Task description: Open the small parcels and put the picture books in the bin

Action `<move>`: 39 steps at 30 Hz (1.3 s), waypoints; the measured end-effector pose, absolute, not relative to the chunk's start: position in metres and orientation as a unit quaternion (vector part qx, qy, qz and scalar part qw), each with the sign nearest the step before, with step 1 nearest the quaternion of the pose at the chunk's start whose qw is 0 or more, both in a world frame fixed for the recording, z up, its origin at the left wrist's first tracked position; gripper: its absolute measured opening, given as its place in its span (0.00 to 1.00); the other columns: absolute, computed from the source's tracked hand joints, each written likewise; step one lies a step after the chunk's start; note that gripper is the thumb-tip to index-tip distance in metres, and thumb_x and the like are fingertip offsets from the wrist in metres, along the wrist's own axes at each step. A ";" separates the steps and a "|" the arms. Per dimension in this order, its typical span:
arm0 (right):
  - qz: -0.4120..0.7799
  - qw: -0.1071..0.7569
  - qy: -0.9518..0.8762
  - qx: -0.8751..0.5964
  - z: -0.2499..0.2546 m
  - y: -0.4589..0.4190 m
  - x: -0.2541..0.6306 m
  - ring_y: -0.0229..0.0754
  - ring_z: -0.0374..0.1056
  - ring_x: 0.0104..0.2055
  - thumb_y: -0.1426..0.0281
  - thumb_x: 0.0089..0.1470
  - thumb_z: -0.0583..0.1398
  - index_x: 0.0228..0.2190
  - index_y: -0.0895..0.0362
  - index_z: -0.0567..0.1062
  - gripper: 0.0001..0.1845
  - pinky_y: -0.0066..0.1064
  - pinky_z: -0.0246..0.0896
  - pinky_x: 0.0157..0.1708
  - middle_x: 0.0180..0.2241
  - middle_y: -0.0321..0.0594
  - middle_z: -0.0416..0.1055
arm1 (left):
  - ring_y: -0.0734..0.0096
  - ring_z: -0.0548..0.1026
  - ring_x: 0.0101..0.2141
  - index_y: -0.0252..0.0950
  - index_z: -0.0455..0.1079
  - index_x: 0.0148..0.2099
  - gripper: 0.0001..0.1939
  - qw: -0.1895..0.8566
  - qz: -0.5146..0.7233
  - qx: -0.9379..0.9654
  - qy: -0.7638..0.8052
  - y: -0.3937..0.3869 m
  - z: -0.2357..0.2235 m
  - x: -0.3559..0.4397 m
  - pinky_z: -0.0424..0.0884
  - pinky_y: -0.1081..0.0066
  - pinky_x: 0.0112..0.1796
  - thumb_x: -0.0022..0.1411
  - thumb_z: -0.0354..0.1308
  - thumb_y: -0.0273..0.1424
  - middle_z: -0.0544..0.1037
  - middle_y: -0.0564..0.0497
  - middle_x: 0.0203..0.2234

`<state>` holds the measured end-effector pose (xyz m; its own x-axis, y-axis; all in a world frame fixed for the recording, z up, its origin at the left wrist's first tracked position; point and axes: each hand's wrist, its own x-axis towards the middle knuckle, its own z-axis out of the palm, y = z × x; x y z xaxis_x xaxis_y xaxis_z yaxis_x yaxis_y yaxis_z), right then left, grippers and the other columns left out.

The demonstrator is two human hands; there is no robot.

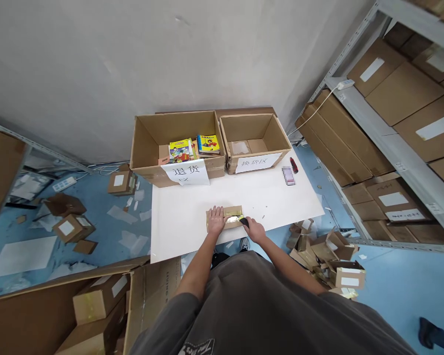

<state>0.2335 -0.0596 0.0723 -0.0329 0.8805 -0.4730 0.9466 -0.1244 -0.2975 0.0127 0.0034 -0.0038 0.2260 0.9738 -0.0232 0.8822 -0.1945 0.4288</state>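
Observation:
A small brown cardboard package [234,212] with shiny tape lies on the white tabletop [181,212] near its front edge. My left hand [216,220] rests flat on the package's left part, fingers stretched out. In my right hand [255,230] is a box cutter [244,221], black with a yellow-green tip end, gripped with the fingers closed round it. Its tip end meets the taped side at the package's right; the blade itself is too small to make out. A few tiny scraps lie to the right of the package.
Behind stand a large carton [144,172] holding picture books [180,150] and a smaller carton [257,167], both with paper signs. A red-black cutter [293,165] lies at the right. Shelves of boxes [387,197] flank the table; opened boxes [329,256] litter the floor.

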 end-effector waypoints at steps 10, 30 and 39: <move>-0.230 0.041 0.558 0.796 0.076 -0.044 0.339 0.52 0.75 0.46 0.59 0.71 0.50 0.59 0.54 0.64 0.21 0.36 0.63 0.42 0.50 0.54 0.74 | 0.43 0.66 0.64 0.33 0.69 0.65 0.30 0.126 0.167 0.774 0.598 0.004 -0.007 0.009 0.53 0.45 0.66 0.72 0.50 0.49 0.75 0.33 0.58; -0.430 -0.126 0.479 0.755 0.009 0.088 0.197 0.49 0.75 0.50 0.50 0.56 0.64 0.59 0.54 0.63 0.37 0.33 0.67 0.45 0.51 0.49 0.76 | 0.48 0.70 0.58 0.31 0.51 0.74 0.34 0.246 0.040 0.646 0.722 -0.067 0.029 0.027 0.69 0.57 0.54 0.69 0.51 0.36 0.67 0.32 0.64; -0.457 -0.174 0.493 0.720 0.000 -0.012 0.240 0.49 0.76 0.43 0.48 0.50 0.66 0.55 0.53 0.66 0.37 0.35 0.70 0.39 0.44 0.43 0.78 | 0.52 0.55 0.69 0.47 0.67 0.61 0.29 0.220 -0.033 0.880 0.420 -0.010 0.060 0.007 0.59 0.56 0.60 0.59 0.62 0.22 0.68 0.45 0.64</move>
